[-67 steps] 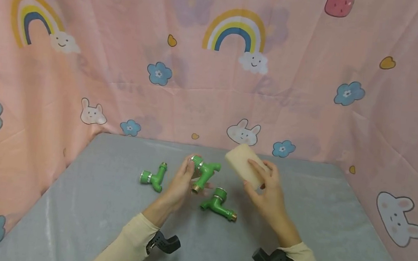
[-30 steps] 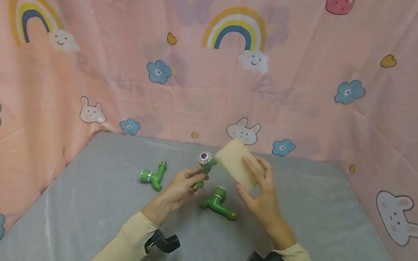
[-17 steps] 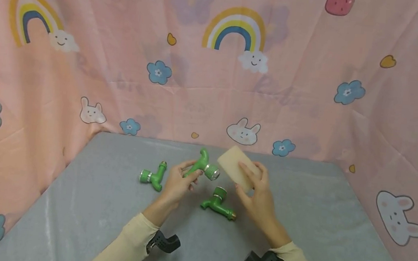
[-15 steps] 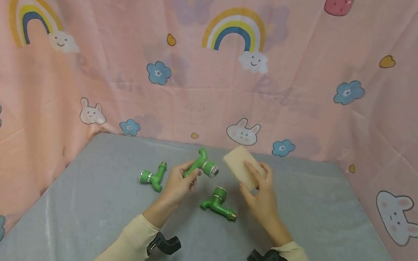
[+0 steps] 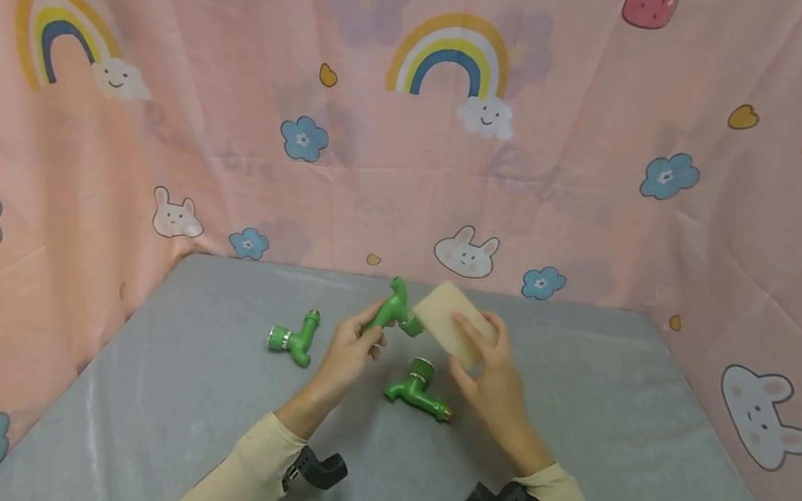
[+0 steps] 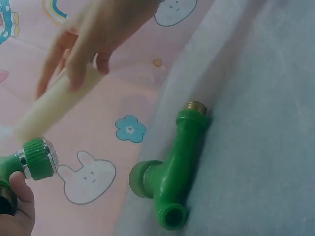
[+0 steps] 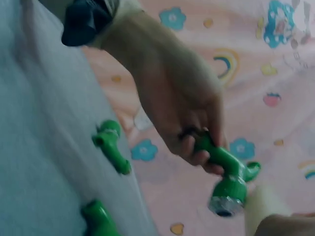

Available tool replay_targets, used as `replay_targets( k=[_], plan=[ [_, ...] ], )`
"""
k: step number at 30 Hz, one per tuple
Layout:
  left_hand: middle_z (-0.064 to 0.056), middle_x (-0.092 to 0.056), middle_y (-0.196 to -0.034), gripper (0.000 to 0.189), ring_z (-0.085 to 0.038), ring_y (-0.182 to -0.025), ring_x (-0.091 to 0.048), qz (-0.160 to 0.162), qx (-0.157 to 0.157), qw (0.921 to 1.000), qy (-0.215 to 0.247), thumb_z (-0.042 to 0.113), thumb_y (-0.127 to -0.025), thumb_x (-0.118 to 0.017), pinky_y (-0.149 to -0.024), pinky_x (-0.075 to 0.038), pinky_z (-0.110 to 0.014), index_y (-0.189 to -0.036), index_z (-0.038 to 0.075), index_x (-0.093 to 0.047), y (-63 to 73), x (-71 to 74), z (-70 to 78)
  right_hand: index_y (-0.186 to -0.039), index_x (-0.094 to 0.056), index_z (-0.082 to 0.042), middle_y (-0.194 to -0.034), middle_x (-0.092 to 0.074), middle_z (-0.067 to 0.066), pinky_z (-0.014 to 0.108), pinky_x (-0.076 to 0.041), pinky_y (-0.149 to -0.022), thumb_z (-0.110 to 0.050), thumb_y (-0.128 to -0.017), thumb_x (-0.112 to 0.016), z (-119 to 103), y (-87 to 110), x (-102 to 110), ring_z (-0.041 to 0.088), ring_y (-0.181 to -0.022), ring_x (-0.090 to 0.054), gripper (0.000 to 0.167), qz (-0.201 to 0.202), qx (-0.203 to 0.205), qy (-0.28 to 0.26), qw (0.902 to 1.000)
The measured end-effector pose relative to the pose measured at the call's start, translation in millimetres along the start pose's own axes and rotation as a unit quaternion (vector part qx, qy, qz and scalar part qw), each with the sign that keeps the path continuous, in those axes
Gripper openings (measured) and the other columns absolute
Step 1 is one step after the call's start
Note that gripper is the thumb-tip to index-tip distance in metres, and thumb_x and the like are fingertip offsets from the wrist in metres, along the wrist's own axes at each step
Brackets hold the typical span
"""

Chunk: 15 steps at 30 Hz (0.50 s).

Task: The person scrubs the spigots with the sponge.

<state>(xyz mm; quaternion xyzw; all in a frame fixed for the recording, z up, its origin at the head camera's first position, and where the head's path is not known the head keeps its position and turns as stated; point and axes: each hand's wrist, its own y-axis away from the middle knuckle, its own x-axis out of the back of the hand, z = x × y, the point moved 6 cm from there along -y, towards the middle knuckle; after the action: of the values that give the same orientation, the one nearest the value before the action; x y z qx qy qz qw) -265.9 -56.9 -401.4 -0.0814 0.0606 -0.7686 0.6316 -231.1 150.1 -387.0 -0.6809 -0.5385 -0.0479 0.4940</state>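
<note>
My left hand (image 5: 343, 357) holds a green faucet (image 5: 393, 307) by its inlet pipe, raised over the table. The faucet's spout points up and its ribbed knob, with a silver ring, faces right. In my right hand (image 5: 499, 378) is a cream sponge (image 5: 443, 318), a rectangular block pinched between thumb and fingers. The sponge's left corner overlaps the knob in the head view. From the left wrist, the sponge (image 6: 56, 108) shows edge-on right above the knob (image 6: 38, 158). Through the right wrist camera, the left fingers curl round the pipe of the faucet (image 7: 227, 164).
Two more green faucets lie on the grey cloth-covered table (image 5: 167, 389): one faucet (image 5: 294, 340) left of the left hand, another faucet (image 5: 419, 391) between the forearms, its brass thread pointing right. A pink patterned curtain (image 5: 348, 198) hangs behind and along both sides.
The left hand has turned the faucet, so its knob went from upper left to facing right. The sponge has moved back and forth beside it, most recently leftward onto the knob's side.
</note>
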Motion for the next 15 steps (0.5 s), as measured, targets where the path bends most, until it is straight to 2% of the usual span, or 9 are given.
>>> replay_targets(
  k=[3,5,9,12,15],
  plan=[
    [-0.028,-0.058,-0.128,0.048,-0.010,-0.087,-0.053,0.003,0.013,0.9999,-0.006,0.003,-0.106,-0.040,-0.067,-0.051,-0.018,-0.154,0.002,-0.038,-0.3,2.1,-0.7,-0.139,-0.060,-0.011,-0.141,-0.043,0.028,0.052,-0.056,-0.074,-0.003,-0.082,-0.077,14.2,-3.6,8.2,0.044,-0.114,-0.054,0.060,0.014,-0.045,0.000,0.9989],
    [-0.028,-0.058,-0.129,0.048,-0.012,-0.089,-0.055,0.005,0.019,0.9998,-0.009,0.002,-0.106,-0.042,-0.068,-0.053,-0.019,-0.154,0.004,-0.039,-0.9,3.7,-2.4,-0.141,-0.058,-0.010,-0.140,-0.044,0.029,0.052,-0.056,-0.073,-0.005,-0.083,-0.076,15.3,-5.6,12.3,0.043,-0.113,-0.054,0.061,0.021,-0.042,-0.008,0.9989],
    [-0.027,-0.059,-0.128,0.049,-0.013,-0.090,-0.060,0.007,0.031,0.9995,-0.005,0.001,-0.104,-0.043,-0.072,-0.059,-0.027,-0.153,0.006,-0.040,-2.3,5.6,-5.2,-0.143,-0.056,-0.011,-0.140,-0.043,0.030,0.049,-0.057,-0.073,-0.005,-0.083,-0.076,-2.1,-4.3,8.9,0.043,-0.112,-0.055,0.064,0.002,0.021,-0.047,0.9987],
    [-0.026,-0.062,-0.127,0.051,-0.014,-0.089,-0.065,0.002,0.042,0.9991,-0.004,0.001,-0.102,-0.046,-0.074,-0.062,-0.034,-0.152,0.004,-0.041,-2.6,4.5,-6.9,-0.143,-0.057,-0.013,-0.141,-0.043,0.030,0.047,-0.058,-0.075,-0.005,-0.082,-0.078,-19.4,0.7,1.2,0.043,-0.113,-0.057,0.064,-0.020,0.075,-0.062,0.9951],
    [-0.025,-0.063,-0.127,0.052,-0.017,-0.090,-0.068,-0.015,0.048,0.9987,-0.013,0.000,-0.099,-0.049,-0.073,-0.063,-0.035,-0.151,0.005,-0.043,-1.9,1.2,-8.4,-0.140,-0.060,-0.015,-0.141,-0.045,0.029,0.048,-0.058,-0.077,-0.005,-0.081,-0.080,-27.5,5.1,-5.2,0.043,-0.114,-0.057,0.063,-0.029,0.094,-0.049,0.9940]
  ],
)
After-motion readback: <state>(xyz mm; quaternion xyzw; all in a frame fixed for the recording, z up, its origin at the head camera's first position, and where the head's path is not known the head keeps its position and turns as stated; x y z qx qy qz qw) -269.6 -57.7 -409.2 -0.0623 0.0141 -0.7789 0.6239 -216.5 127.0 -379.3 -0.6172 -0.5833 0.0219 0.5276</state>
